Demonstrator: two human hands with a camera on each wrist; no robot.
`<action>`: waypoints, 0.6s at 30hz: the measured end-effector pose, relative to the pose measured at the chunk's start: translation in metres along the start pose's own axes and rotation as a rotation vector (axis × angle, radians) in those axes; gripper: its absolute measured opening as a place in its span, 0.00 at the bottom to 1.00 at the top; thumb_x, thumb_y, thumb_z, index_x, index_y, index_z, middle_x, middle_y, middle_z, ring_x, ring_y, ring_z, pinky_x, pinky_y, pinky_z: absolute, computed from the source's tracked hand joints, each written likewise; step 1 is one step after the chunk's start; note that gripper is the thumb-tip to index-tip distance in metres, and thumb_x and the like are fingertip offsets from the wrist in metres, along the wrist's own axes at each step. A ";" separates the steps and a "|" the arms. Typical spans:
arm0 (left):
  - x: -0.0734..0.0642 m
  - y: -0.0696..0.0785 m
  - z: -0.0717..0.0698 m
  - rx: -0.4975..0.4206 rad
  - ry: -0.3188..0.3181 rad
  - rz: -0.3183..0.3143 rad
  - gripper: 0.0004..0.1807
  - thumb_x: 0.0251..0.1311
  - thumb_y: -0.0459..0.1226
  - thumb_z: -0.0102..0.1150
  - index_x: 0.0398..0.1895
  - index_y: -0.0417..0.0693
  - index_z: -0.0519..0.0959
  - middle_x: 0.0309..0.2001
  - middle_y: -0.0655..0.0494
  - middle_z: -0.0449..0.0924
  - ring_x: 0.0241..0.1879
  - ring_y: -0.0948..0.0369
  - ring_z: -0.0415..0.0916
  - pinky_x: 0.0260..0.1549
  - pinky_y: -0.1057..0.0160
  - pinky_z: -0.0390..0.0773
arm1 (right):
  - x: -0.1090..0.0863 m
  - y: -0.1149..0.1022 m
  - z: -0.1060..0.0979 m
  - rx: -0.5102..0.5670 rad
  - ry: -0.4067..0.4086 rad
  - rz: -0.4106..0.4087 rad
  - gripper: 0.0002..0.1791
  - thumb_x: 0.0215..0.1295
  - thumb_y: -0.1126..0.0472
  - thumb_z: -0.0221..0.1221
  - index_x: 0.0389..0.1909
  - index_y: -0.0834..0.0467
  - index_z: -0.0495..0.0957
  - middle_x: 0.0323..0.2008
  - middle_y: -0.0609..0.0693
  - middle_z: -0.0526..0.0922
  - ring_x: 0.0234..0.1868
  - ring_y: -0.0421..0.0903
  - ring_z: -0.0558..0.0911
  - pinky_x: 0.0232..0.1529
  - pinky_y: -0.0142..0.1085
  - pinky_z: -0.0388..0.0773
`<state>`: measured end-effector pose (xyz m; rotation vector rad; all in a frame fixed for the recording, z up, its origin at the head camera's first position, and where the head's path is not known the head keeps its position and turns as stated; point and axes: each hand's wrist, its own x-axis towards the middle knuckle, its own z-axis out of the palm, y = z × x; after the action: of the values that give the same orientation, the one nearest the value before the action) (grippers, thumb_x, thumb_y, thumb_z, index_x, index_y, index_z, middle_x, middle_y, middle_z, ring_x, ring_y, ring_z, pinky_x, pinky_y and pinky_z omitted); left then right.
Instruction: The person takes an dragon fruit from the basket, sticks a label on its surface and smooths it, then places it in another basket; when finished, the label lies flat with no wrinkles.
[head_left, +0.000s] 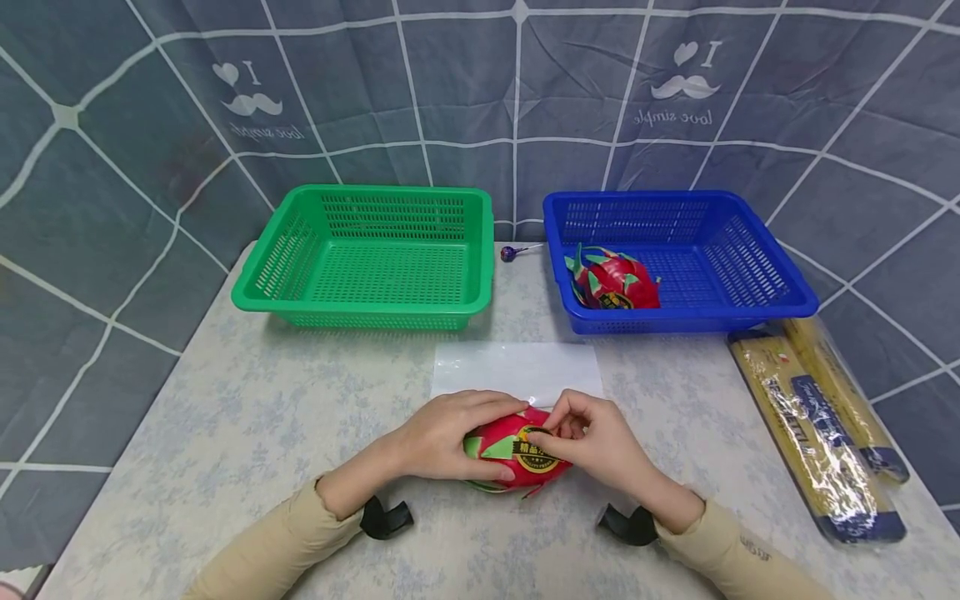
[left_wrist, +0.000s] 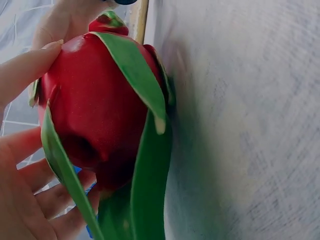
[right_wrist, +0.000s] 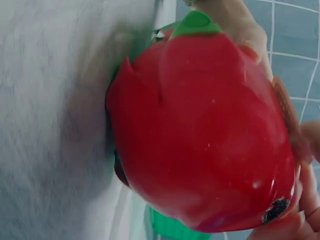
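A red dragon fruit with green-tipped scales lies on the table in front of the person. The left hand grips its left side, thumb at the near side and fingers over the far side; in the left wrist view, long green scales hang from the fruit. On top of the fruit sits a round black-and-gold sticker. Thumb and index finger of the right hand pinch at the sticker's upper right edge, partly hiding it. The right wrist view shows the fruit's smooth red end, with the right fingertips at its side.
A white sheet lies just behind the fruit. Behind it stand a green basket and a blue basket, the latter holding another stickered dragon fruit. A lollipop lies between them. Yellow pasta packs lie at right.
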<state>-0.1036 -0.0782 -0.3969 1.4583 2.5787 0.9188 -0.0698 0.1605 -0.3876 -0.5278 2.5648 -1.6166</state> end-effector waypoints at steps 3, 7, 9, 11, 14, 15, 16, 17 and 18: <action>0.000 0.002 0.001 0.020 0.006 0.000 0.38 0.51 0.59 0.62 0.64 0.56 0.69 0.59 0.63 0.71 0.56 0.67 0.68 0.50 0.61 0.72 | 0.001 -0.002 0.000 -0.111 0.021 0.033 0.20 0.44 0.51 0.74 0.29 0.51 0.72 0.22 0.45 0.70 0.23 0.42 0.68 0.20 0.31 0.65; -0.001 0.006 0.007 -0.021 0.003 -0.029 0.40 0.50 0.61 0.60 0.65 0.56 0.65 0.59 0.62 0.68 0.58 0.65 0.64 0.50 0.57 0.70 | 0.003 0.000 0.001 -0.190 -0.016 0.087 0.31 0.43 0.45 0.73 0.42 0.55 0.70 0.37 0.48 0.73 0.37 0.45 0.74 0.34 0.35 0.74; 0.000 0.009 0.012 -0.063 0.009 -0.049 0.39 0.52 0.62 0.58 0.65 0.56 0.63 0.59 0.61 0.65 0.57 0.65 0.63 0.49 0.58 0.71 | 0.004 0.003 0.002 -0.186 -0.070 0.112 0.35 0.45 0.43 0.71 0.50 0.56 0.69 0.45 0.48 0.74 0.45 0.46 0.76 0.41 0.40 0.76; 0.001 0.011 0.019 -0.095 0.030 -0.062 0.36 0.56 0.61 0.55 0.63 0.55 0.63 0.59 0.61 0.64 0.55 0.64 0.64 0.47 0.60 0.71 | 0.005 0.006 0.004 -0.171 -0.136 0.141 0.37 0.49 0.41 0.68 0.56 0.56 0.68 0.50 0.49 0.75 0.49 0.47 0.77 0.46 0.43 0.76; 0.003 0.013 0.027 -0.100 0.089 -0.064 0.31 0.60 0.59 0.52 0.59 0.52 0.64 0.56 0.60 0.64 0.52 0.65 0.66 0.45 0.63 0.72 | 0.005 0.009 0.007 -0.144 -0.219 0.170 0.35 0.55 0.41 0.63 0.61 0.53 0.68 0.48 0.47 0.77 0.46 0.45 0.78 0.43 0.41 0.77; 0.003 0.012 0.029 -0.090 0.111 -0.061 0.30 0.61 0.58 0.51 0.58 0.51 0.64 0.56 0.60 0.65 0.51 0.65 0.66 0.45 0.63 0.72 | 0.005 0.010 0.008 -0.135 -0.238 0.166 0.33 0.58 0.41 0.62 0.61 0.52 0.68 0.46 0.46 0.78 0.44 0.44 0.79 0.41 0.40 0.78; 0.004 0.012 0.031 -0.081 0.131 -0.055 0.29 0.61 0.58 0.51 0.58 0.50 0.65 0.55 0.59 0.66 0.51 0.64 0.66 0.45 0.63 0.72 | 0.005 0.010 0.009 -0.132 -0.255 0.153 0.31 0.60 0.41 0.60 0.60 0.51 0.68 0.43 0.45 0.79 0.41 0.42 0.79 0.38 0.38 0.78; 0.004 0.012 0.033 -0.072 0.150 -0.047 0.30 0.61 0.58 0.52 0.58 0.49 0.65 0.55 0.58 0.66 0.51 0.64 0.67 0.45 0.63 0.72 | 0.004 0.011 0.010 -0.121 -0.270 0.134 0.28 0.62 0.42 0.58 0.60 0.51 0.69 0.41 0.44 0.79 0.39 0.41 0.78 0.36 0.37 0.78; 0.004 0.012 0.034 -0.062 0.167 -0.040 0.30 0.60 0.58 0.53 0.58 0.49 0.65 0.55 0.58 0.67 0.51 0.63 0.67 0.46 0.62 0.72 | 0.004 0.011 0.011 -0.120 -0.275 0.112 0.26 0.64 0.43 0.56 0.59 0.50 0.69 0.39 0.43 0.79 0.37 0.40 0.78 0.35 0.35 0.77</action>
<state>-0.0863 -0.0540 -0.4180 1.3644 2.6555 1.1512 -0.0737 0.1538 -0.4014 -0.5601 2.4468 -1.2632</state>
